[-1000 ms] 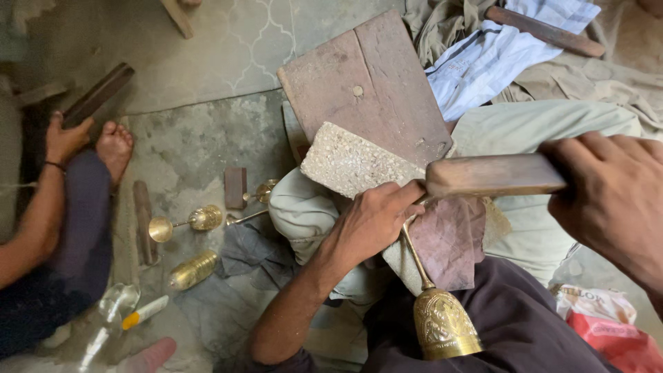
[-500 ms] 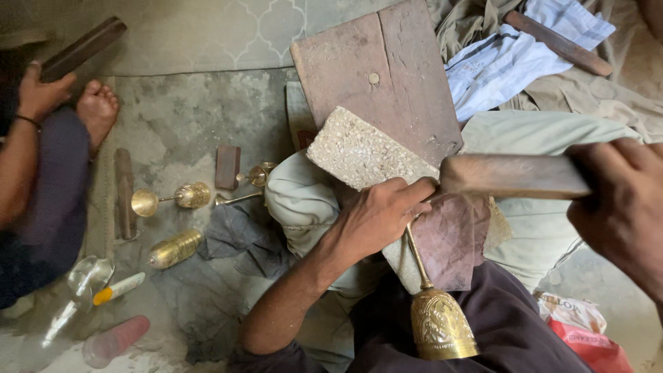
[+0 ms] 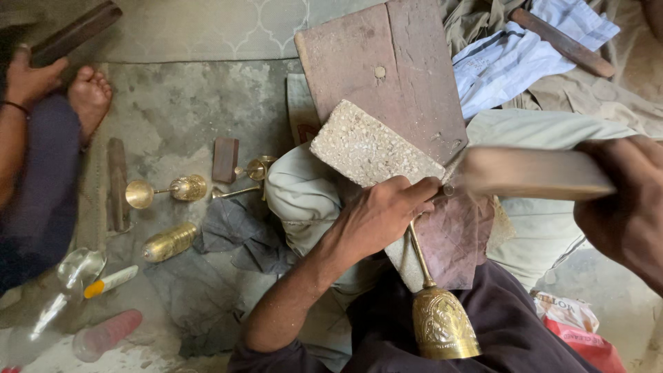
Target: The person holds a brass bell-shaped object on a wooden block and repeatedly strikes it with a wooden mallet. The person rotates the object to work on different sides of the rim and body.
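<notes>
My left hand (image 3: 378, 215) grips a small metal tool against the stem of a brass goblet (image 3: 440, 311), whose engraved cup points toward my lap. The stem rests on a speckled stone block (image 3: 366, 148) that lies on a brown wooden board (image 3: 387, 65) leaning over my knee. My right hand (image 3: 625, 204) holds a wooden mallet (image 3: 532, 173), blurred by motion, with its head just right of my left hand's fingers.
On the floor to the left lie another brass goblet (image 3: 166, 190), a brass cup (image 3: 169, 242), small brass stems (image 3: 248, 173), wood pieces and a dark cloth (image 3: 228, 228). Another person's hand and foot (image 3: 86, 97) are at far left. Cloths (image 3: 518, 55) lie behind.
The view has shifted so the floor items sit further left. The mallet has swung and now blurs close to my left hand's fingers. The goblet stays in place.
</notes>
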